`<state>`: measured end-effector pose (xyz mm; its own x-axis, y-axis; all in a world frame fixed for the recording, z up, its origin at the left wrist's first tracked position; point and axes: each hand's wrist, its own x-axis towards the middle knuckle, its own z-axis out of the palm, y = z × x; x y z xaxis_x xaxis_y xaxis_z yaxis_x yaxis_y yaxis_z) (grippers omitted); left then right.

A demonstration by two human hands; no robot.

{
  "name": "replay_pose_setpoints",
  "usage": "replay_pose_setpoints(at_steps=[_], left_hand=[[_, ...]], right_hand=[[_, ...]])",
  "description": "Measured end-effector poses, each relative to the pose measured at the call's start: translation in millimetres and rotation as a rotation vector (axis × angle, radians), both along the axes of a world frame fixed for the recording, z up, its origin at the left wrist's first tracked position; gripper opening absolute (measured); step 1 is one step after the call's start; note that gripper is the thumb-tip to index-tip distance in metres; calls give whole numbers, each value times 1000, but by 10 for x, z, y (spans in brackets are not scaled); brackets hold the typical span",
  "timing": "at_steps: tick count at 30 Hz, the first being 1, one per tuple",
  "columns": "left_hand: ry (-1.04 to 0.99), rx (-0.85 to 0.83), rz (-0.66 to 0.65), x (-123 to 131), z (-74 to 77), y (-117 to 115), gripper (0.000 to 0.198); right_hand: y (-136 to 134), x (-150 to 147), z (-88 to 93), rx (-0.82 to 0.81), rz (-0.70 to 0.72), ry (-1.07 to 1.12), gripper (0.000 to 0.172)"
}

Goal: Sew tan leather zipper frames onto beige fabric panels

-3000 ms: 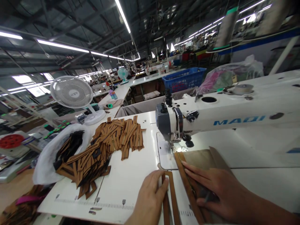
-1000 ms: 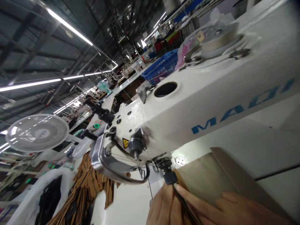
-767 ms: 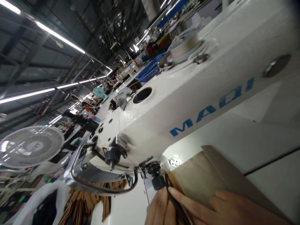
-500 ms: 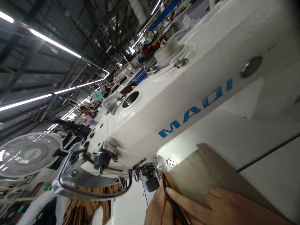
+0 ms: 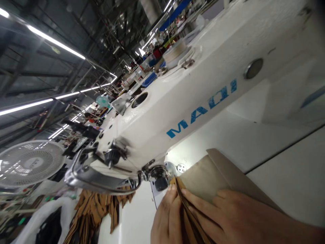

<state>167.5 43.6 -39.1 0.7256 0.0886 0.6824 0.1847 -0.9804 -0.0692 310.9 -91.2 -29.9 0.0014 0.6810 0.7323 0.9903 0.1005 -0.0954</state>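
My left hand (image 5: 166, 217) is closed at the lower middle, its fingertips pinching the edge of a brown fabric strip (image 5: 188, 222) with dark edges, just in front of the sewing machine's needle area. My right hand (image 5: 228, 213) lies to the right, its index finger against the same strip and its other fingers bent over a beige fabric piece (image 5: 203, 174). The beige piece has a folded border and lies on the machine bed. The white sewing machine (image 5: 152, 128) stretches across the view above both hands. Its presser foot and needle are hidden behind the head.
A metal guard loop (image 5: 101, 186) and a black tension knob (image 5: 160, 183) stick out near my left hand. Several brown strips (image 5: 93, 210) hang in a pile at lower left, beside a white bag (image 5: 48, 220). A fan (image 5: 33, 164) stands at far left.
The machine has shifted slightly up and left in view as the camera moved. The brown strip has spread apart between my hands, showing more of its layers. Both hands stay by the needle area.
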Motion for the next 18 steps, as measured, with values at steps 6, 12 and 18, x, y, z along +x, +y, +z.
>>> replay_pose_setpoints(at_steps=[6,12,18], left_hand=[[282,-211,5,-72,211,-104,41],[178,-191,-15,-78,181,-191,31],[92,-256,27,-58,211,-191,16]], right_hand=[[-151,50,242,-370,270,181,67],[-168,-30,230,-418,280,130,56],[-93,-26,189,-444,242,18,52]])
